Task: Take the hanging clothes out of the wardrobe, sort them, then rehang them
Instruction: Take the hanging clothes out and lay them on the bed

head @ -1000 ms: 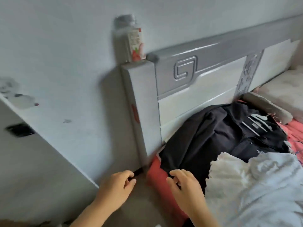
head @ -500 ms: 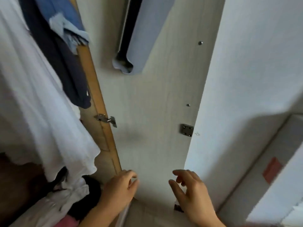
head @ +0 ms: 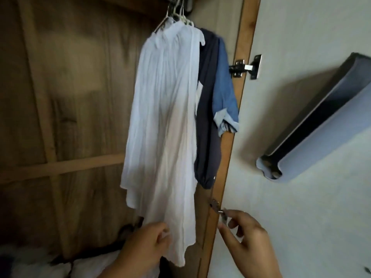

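A long white garment (head: 164, 121) hangs from hangers (head: 178, 15) at the top of the open wardrobe. Behind it hang a dark navy piece (head: 207, 125) and a blue denim piece (head: 225, 93) with a rolled cuff. My left hand (head: 144, 247) is low in front of the white garment's hem, fingers loosely curled, holding nothing that I can see. My right hand (head: 247, 239) is raised beside the wardrobe's wooden edge, fingers spread and relaxed, empty.
The wardrobe's wooden side frame (head: 234, 109) carries two metal hinges (head: 244, 67). The white door (head: 313, 157) stands open to the right with a grey holder (head: 321, 125) mounted on it. White and dark clothes (head: 40, 261) lie piled on the wardrobe floor.
The view has swung from the bed and its pile of clothes to the open wardrobe and upward. Both hands have stayed low in front, empty.
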`<action>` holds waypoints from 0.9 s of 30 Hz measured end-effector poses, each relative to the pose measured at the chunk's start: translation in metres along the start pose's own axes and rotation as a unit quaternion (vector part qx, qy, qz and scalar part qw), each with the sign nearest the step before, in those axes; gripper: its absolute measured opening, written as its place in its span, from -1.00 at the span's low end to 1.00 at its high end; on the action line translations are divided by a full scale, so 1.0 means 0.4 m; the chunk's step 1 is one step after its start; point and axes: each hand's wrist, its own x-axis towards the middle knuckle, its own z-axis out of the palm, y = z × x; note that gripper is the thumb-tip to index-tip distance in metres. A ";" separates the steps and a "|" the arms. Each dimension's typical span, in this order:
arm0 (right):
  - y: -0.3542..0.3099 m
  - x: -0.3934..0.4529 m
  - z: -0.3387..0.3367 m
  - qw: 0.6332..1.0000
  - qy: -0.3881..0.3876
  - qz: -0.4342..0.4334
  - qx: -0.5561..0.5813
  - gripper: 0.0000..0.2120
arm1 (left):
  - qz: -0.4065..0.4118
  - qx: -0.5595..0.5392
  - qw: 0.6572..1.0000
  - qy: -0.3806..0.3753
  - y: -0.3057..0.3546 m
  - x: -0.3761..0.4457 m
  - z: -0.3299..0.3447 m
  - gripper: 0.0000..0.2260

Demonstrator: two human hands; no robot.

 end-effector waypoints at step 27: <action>-0.531 1.156 0.063 0.923 0.203 -0.203 -0.256 -0.48 | 0.265 -0.059 0.914 0.301 0.081 0.913 -0.692 -0.74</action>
